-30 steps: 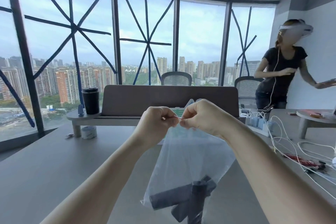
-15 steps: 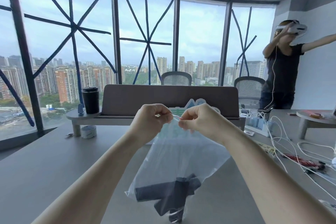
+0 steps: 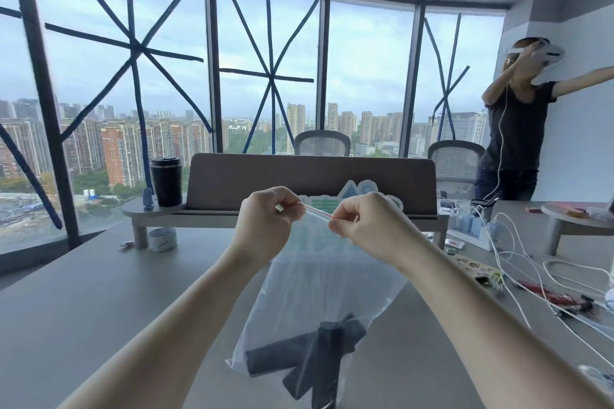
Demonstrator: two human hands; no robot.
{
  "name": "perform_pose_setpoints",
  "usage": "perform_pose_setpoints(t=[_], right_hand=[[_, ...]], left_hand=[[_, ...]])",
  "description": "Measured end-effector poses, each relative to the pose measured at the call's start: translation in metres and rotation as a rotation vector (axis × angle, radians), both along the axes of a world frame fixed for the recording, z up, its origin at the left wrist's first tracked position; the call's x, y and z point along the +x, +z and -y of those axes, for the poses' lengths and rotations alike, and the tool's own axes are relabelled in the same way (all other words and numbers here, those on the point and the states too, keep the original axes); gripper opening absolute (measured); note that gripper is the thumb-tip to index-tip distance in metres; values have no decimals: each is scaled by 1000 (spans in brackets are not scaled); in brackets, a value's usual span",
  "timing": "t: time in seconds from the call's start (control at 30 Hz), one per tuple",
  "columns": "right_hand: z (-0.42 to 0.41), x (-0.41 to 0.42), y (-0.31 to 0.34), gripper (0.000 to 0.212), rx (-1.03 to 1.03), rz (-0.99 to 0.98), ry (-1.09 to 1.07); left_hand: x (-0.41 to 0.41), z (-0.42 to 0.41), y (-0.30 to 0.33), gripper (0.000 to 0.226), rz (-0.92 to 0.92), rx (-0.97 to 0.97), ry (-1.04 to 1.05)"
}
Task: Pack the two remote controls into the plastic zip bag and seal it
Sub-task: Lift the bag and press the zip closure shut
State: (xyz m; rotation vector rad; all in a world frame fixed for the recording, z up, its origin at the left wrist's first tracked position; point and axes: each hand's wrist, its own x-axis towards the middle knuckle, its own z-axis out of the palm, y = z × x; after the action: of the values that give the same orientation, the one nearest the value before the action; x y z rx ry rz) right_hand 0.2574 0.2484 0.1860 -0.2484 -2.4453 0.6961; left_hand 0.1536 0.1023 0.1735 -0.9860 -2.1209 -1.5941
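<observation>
A clear plastic zip bag (image 3: 325, 285) hangs above the grey table (image 3: 83, 302), held up by its top edge. Two dark grey remote controls (image 3: 312, 355) lie crossed over each other in the bottom of the bag. My left hand (image 3: 265, 226) pinches the left part of the red zip strip between thumb and fingers. My right hand (image 3: 368, 226) pinches the strip a short way to the right. A short stretch of the strip shows taut between the two hands.
A brown desk riser (image 3: 312, 183) stands behind the bag, with a black tumbler (image 3: 166, 181) on its left shelf and a tape roll (image 3: 162, 239) below. White cables (image 3: 518, 262) and small items cover the table's right side. A person (image 3: 518, 123) in a headset stands at the right wall.
My hands have drawn slightly apart along the zip strip. The bag has swung, and the remotes inside shifted left and then back right. The person at the right raised both arms.
</observation>
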Motion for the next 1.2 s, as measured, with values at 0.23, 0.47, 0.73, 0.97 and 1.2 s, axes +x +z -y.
perform_pose_setpoints(t=[0.23, 0.47, 0.73, 0.97, 1.2], right_hand=[[-12, 14, -15, 14, 158, 37, -118], [-16, 13, -27, 15, 212, 24, -131], [-13, 0, -26, 12, 6, -29, -5], [-14, -4, -30, 19, -92, 72, -24], [-7, -8, -27, 20, -9, -11, -26]], left_hand=[[-25, 19, -7, 13, 52, 137, 114], [-49, 40, -20, 12, 103, 216, 164], [-72, 58, -30, 24, 203, 236, 91], [-73, 60, -27, 20, 214, 253, 35], [-77, 63, -24, 15, 140, 212, 110]])
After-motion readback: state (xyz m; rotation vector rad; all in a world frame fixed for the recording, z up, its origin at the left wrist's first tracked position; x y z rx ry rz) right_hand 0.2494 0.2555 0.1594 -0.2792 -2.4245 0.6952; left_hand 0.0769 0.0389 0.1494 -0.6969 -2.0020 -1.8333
